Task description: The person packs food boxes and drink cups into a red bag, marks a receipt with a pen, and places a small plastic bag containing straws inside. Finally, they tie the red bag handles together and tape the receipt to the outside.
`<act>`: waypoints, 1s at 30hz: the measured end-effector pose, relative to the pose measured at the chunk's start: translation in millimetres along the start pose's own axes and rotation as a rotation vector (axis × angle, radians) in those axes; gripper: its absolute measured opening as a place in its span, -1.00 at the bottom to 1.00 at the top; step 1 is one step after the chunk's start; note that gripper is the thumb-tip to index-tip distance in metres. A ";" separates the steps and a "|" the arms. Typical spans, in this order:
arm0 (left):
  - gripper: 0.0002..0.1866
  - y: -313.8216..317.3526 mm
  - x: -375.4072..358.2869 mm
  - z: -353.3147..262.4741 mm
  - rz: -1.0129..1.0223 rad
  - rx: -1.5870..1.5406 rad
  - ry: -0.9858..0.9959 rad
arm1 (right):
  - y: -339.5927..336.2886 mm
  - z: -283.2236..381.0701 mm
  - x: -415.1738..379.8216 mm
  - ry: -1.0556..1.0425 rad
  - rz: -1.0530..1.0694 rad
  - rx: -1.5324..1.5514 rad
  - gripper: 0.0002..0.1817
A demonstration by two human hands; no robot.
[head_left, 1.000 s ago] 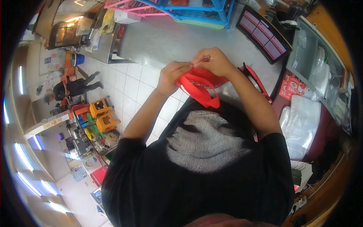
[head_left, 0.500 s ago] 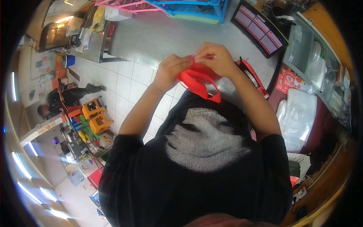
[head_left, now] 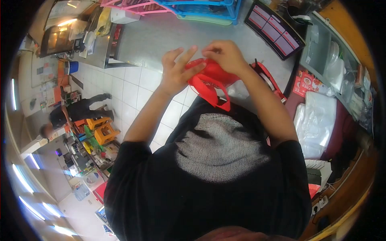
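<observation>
red bag between both hands

A red fabric bag with white printed lettering sits in the upper middle of the frame, held up in the air, bunched and creased. One looped red handle hangs down from it toward the dark shirt. Its top edge is pinched together, and its body is folded over on itself.

Shop counter: menu board, stacked plastic bags.
</observation>
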State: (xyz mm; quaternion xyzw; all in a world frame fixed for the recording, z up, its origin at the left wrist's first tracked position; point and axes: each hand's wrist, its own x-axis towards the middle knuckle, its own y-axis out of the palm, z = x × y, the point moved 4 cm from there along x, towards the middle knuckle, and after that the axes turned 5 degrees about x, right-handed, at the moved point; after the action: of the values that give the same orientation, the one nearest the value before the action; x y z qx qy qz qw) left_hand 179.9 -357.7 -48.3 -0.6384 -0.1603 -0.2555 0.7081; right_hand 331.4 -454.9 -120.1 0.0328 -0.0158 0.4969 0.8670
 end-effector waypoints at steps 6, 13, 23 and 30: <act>-0.63 4.3 -6.5 8.9 -0.008 0.313 0.234 | 11.6 6.4 17.4 -0.073 0.264 -0.166 -0.82; -0.65 -1.7 -0.2 0.8 0.089 0.332 0.246 | 13.9 10.3 29.4 -0.070 0.308 -0.102 -0.84; -0.61 -9.0 19.3 4.2 0.309 -0.081 0.191 | 24.3 5.9 27.0 -0.090 0.545 -0.018 -0.85; -0.60 -10.1 24.3 1.0 0.383 -0.169 0.138 | 23.4 3.3 26.3 -0.112 0.553 -0.063 -0.86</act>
State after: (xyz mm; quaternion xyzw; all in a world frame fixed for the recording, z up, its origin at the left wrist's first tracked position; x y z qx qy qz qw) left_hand 194.1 -361.0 -26.5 -0.6954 0.0347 -0.1721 0.6969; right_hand 324.5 -420.7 -114.2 0.0276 -0.0874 0.7112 0.6970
